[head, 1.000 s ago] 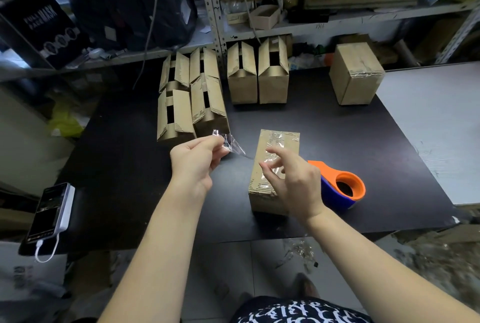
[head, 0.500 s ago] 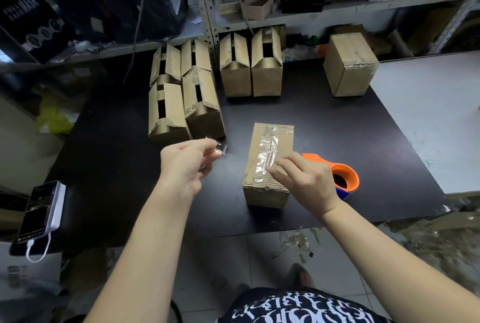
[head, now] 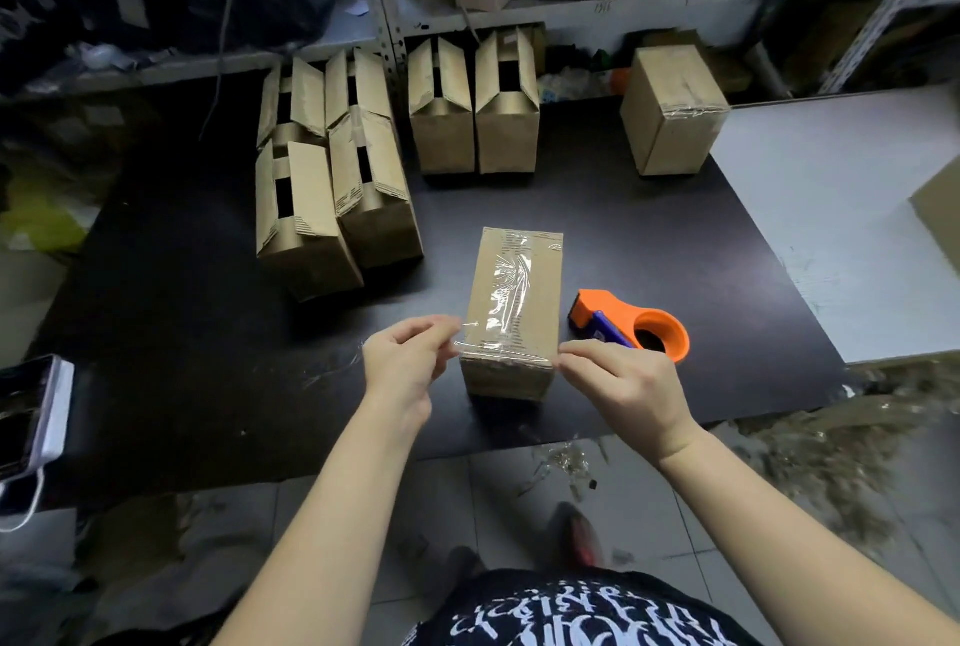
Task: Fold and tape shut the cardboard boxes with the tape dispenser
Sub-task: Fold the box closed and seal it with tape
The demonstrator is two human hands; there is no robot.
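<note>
two pinching grips, left hand (head: 410,364) and right hand (head: 618,385), stretch a tape strip (head: 488,348) over the near edge of the box (head: 540,292) at frame centre, seemingly to lay it wrinkle-free.

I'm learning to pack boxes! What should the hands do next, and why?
Probably press the tape strip down over the near edge of the box: the left hand and right hand pinch it stretched across that end, and the lengthwise seam already carries tape.

A black tabletop (head: 623,240) fills the middle. A white tabletop (head: 831,208) adjoins it at 3 o'clock, a cluttered metal shelf (head: 649,0) at 12, grey floor tiles (head: 467,515) at 6.
</note>
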